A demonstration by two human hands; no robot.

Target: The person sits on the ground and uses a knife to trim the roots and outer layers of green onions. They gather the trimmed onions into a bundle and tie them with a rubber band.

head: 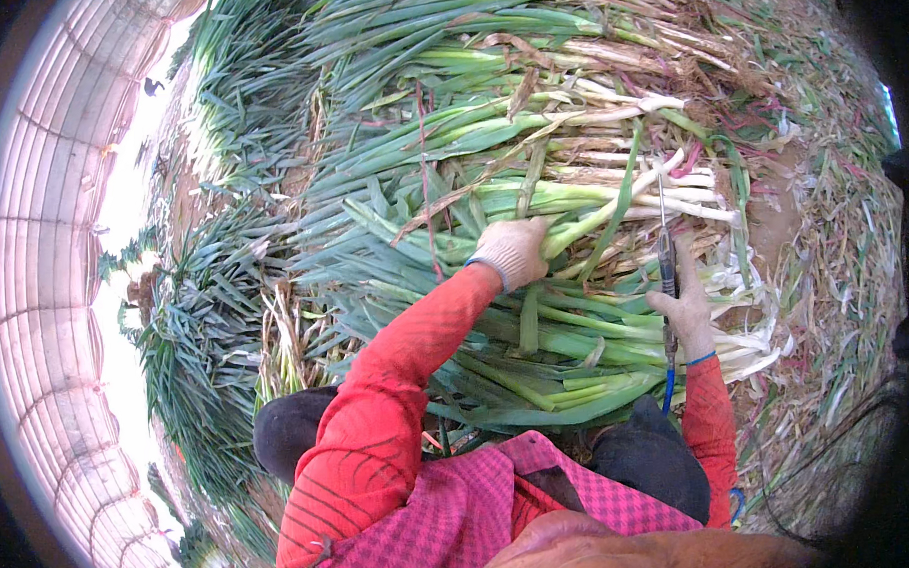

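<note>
My left hand (515,253), in a pale knitted glove, grips a green onion stalk (584,231) whose white end points up and right. My right hand (684,302), also gloved, is around an air blow gun (667,265) with a long thin metal nozzle (661,194) and a blue hose (668,391). The nozzle's tip is close to the white root end of the held stalk. Under and beyond my hands lie rows of long green onions (449,138). Peeled ones with white ends (742,353) rest close before my body.
Unpeeled onions with brown roots (705,42) lie at the top. Leafy heaps (194,361) stand at the left. Peelings and leaf scraps (844,248) cover the ground at the right, where a dark cable (821,451) runs. A ribbed plastic cover (56,283) rises at far left.
</note>
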